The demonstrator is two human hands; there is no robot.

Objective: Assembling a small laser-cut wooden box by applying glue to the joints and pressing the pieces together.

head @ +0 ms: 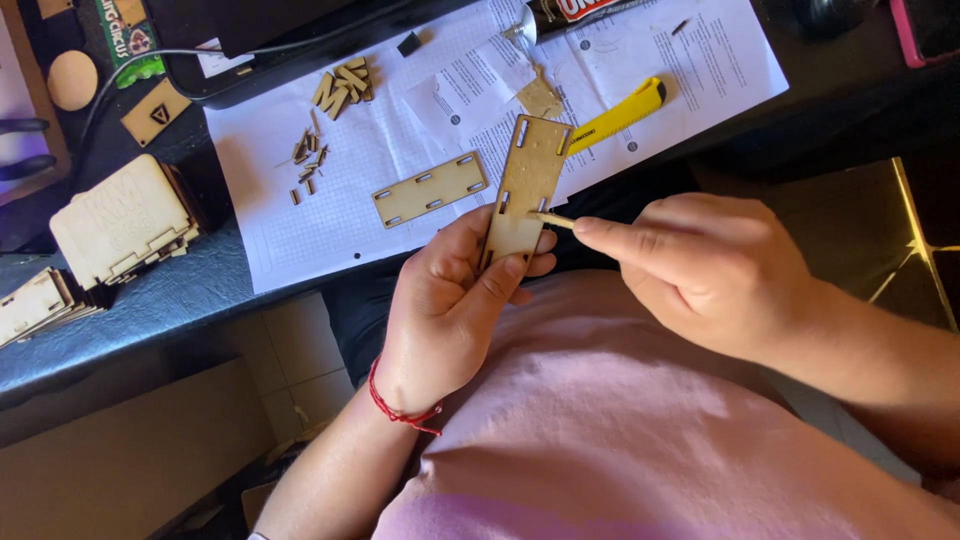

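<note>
My left hand (450, 300) grips the lower end of a thin rectangular wooden panel (527, 175) with small slots, held upright above my lap. My right hand (700, 265) pinches a small wooden stick (552, 219) whose tip touches the panel's right edge near a slot. A red string bracelet (395, 408) circles my left wrist.
A second slotted wooden panel (430, 189) lies on white paper sheets (340, 200) on the dark desk. Small wooden bits (308, 160) and cut letters (343, 86) lie nearby. A yellow utility knife (622, 113) rests behind the held panel. Stacked wooden parts (120, 225) sit at the left.
</note>
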